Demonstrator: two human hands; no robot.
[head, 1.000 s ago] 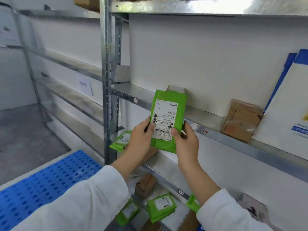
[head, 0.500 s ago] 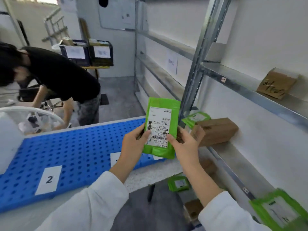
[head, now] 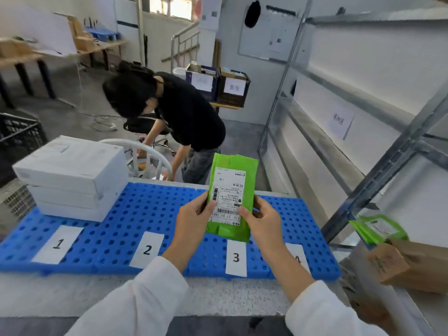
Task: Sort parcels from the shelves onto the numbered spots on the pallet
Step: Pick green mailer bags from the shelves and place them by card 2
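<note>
I hold a green parcel [head: 231, 197] with a white shipping label upright in front of me, above the blue pallet [head: 150, 214]. My left hand [head: 194, 221] grips its lower left edge, thumb on the label. My right hand [head: 260, 220] grips its lower right edge, thumb on the label too. White number cards lie along the pallet's near side: 1 [head: 57, 244], 2 [head: 147, 249], 3 [head: 236, 257], and 4 [head: 297, 257] partly hidden by my right forearm. The parcel hangs over the area between cards 2 and 3.
White boxes [head: 70, 175] are stacked on the pallet's back left. A person in black [head: 184, 110] bends over behind the pallet. Metal shelving [head: 378, 166] runs along the right, with a green parcel [head: 378, 229] and a brown box [head: 409, 265] near my right arm.
I have turned left from the shelf to face the pallet, carrying the green parcel in both hands. All the number cards have come into view.
</note>
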